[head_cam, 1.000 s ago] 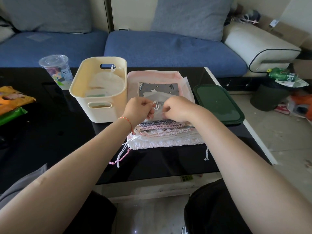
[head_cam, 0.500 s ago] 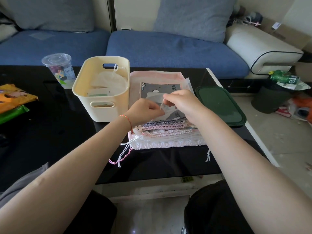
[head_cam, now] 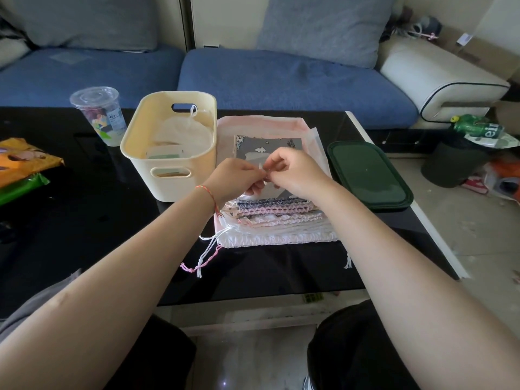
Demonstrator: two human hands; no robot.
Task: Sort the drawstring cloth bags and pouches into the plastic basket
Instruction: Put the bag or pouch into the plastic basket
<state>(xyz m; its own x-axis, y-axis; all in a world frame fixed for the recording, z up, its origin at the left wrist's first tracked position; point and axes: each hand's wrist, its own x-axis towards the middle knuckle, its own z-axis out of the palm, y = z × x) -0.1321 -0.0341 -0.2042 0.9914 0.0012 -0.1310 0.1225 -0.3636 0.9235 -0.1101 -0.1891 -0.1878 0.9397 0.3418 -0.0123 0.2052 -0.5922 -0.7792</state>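
Your left hand (head_cam: 235, 180) and right hand (head_cam: 292, 171) have risen off the stack (head_cam: 277, 218), both pinching a pouch's drawstring (head_cam: 261, 167); basket (head_cam: 168, 142) waits at 10 o'clock.

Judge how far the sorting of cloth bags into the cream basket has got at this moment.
Early stage. Done: the basket already holds a pale pouch. In hand: the left hand and right hand pinch a cord over the stack. Left: the stack of bags beside the basket.
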